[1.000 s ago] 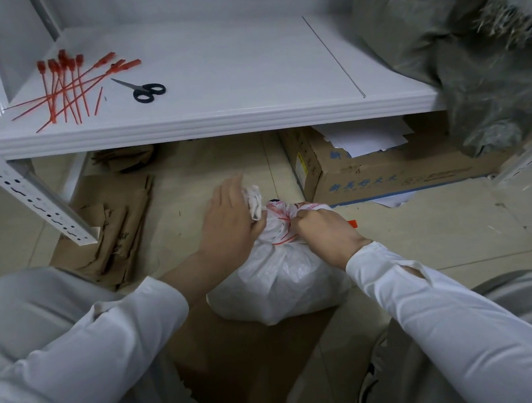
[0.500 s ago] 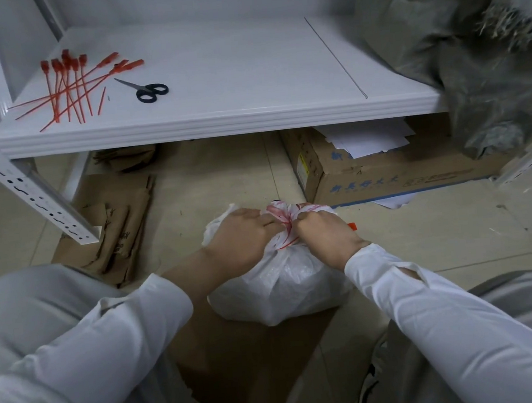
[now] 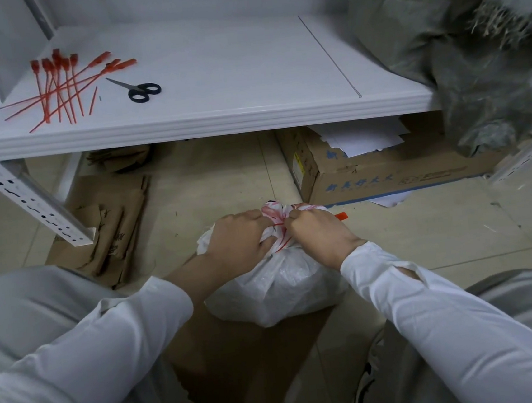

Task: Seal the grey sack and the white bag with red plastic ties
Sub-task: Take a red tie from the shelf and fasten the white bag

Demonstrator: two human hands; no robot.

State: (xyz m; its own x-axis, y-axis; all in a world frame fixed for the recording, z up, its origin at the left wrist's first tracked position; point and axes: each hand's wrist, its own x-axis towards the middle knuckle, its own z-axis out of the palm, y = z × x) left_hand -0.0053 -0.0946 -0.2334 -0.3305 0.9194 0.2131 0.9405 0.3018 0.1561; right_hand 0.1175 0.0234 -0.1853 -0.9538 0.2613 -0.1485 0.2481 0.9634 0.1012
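at the centre of the frame, the left hand (image 3: 241,241) and right hand (image 3: 318,233) both clench the gathered neck of the crinkled white plastic bag (image 3: 276,289) on the floor. a thin red plastic tie (image 3: 341,216) pokes out beside the right hand. the bulky grey woven sack (image 3: 468,52) fills the upper right; spare red ties (image 3: 62,86) lie upper left on the white shelf (image 3: 213,76).

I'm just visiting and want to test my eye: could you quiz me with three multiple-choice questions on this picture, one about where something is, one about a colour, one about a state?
1. Where do the scissors lie?
A on the floor
B on the white shelf
C in the cardboard box

2. What colour are the spare ties?
A red
B blue
C green

3. What are the hands doing?
A resting apart
B gripping the white bag neck
C cutting

Answers: B, beside the ties; A, plainly red; B, left hand and right hand clench its gathered top.
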